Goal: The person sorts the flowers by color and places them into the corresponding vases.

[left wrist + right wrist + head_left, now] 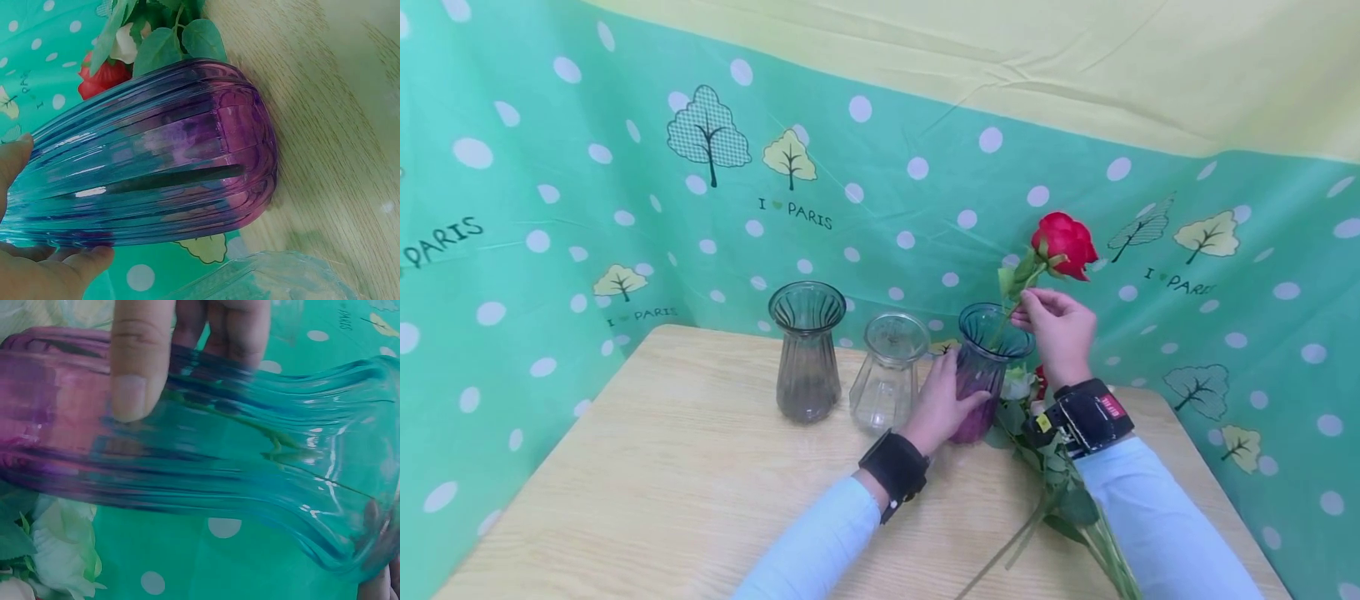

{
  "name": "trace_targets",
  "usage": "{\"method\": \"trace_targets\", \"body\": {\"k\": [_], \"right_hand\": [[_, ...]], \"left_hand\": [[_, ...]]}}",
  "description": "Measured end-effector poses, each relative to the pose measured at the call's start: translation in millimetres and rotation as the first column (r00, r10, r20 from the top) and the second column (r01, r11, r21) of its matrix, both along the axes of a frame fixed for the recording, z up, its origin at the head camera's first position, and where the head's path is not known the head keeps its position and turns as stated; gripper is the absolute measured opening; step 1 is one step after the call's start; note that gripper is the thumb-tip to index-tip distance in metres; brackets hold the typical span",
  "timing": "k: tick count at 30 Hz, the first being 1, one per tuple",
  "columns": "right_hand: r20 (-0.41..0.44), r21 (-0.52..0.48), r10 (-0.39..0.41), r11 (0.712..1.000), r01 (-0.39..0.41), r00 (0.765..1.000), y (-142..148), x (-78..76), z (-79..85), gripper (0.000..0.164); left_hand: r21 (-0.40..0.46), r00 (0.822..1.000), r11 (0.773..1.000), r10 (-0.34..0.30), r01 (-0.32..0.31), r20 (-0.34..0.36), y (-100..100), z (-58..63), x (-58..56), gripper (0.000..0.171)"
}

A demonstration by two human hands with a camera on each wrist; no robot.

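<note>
My left hand (946, 398) grips the side of a ribbed glass vase (985, 362), blue at the top and purple at the base. Its thumb (137, 369) lies across the glass in the right wrist view. Above the vase's mouth, my right hand (1060, 329) pinches the green stem of a red rose (1063, 244). The stem's lower part (181, 178) shows inside the vase through the glass. The bloom and some leaves stand above the rim, tilted right. Only some right fingertips (374, 584) appear near the rim in the right wrist view.
A grey glass vase (808, 367) and a clear glass vase (886, 396) stand left of the coloured one. More flowers, with a white bloom (1018, 382) and long stems (1105, 542), lie under my right arm on the wooden table (662, 475). A green dotted cloth (880, 225) hangs behind.
</note>
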State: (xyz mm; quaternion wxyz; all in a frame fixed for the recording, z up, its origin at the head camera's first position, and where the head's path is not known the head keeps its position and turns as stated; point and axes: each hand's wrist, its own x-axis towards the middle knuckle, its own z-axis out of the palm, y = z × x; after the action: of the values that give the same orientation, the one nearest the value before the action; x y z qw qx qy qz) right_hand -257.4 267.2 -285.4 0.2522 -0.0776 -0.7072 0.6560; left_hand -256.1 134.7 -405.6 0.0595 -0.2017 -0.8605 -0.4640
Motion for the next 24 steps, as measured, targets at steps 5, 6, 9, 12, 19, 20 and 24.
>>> {"method": "trace_targets", "body": {"k": [5, 6, 9, 12, 19, 20, 24], "right_hand": [[0.072, 0.101, 0.036, 0.994, -0.043, 0.997, -1, -3.4, -1.9, 0.033], [0.086, 0.133, 0.040, 0.990, -0.051, 0.995, -2, -4.2, -2.0, 0.033], [0.124, 0.213, 0.045, 0.974, -0.071, 0.991, -2, -6.1, -1.7, 0.035], [0.148, 0.272, 0.051, 0.958, -0.090, 0.988, -3, -7.9, -1.0, 0.036], [0.171, 0.326, 0.048, 0.940, -0.102, 0.984, -4, -12.3, 0.6, 0.038], [0.173, 0.328, 0.048, 0.939, -0.103, 0.984, -4, -12.4, 0.8, 0.038], [0.180, 0.331, 0.051, 0.937, -0.109, 0.982, -3, -12.1, 0.9, 0.039]], "left_hand": [[-0.007, 1.000, 1.000, -0.005, 0.005, 0.005, 0, -0.1, 0.3, 0.081], [-0.008, 1.000, 1.000, -0.006, 0.006, 0.004, 0, -0.1, 0.2, 0.081], [-0.012, 1.000, 1.000, -0.007, 0.007, 0.006, 0, -0.1, -0.3, 0.081], [-0.012, 1.000, 1.000, -0.009, 0.009, 0.007, 0, -0.2, -0.7, 0.080], [-0.012, 1.000, 1.000, -0.010, 0.010, 0.022, 1, 0.4, -1.1, 0.081], [-0.016, 1.000, 1.000, -0.009, 0.010, 0.025, 1, 0.3, -1.1, 0.081], [-0.017, 1.000, 1.000, -0.010, 0.010, 0.022, 1, -0.7, -1.5, 0.080]]}}
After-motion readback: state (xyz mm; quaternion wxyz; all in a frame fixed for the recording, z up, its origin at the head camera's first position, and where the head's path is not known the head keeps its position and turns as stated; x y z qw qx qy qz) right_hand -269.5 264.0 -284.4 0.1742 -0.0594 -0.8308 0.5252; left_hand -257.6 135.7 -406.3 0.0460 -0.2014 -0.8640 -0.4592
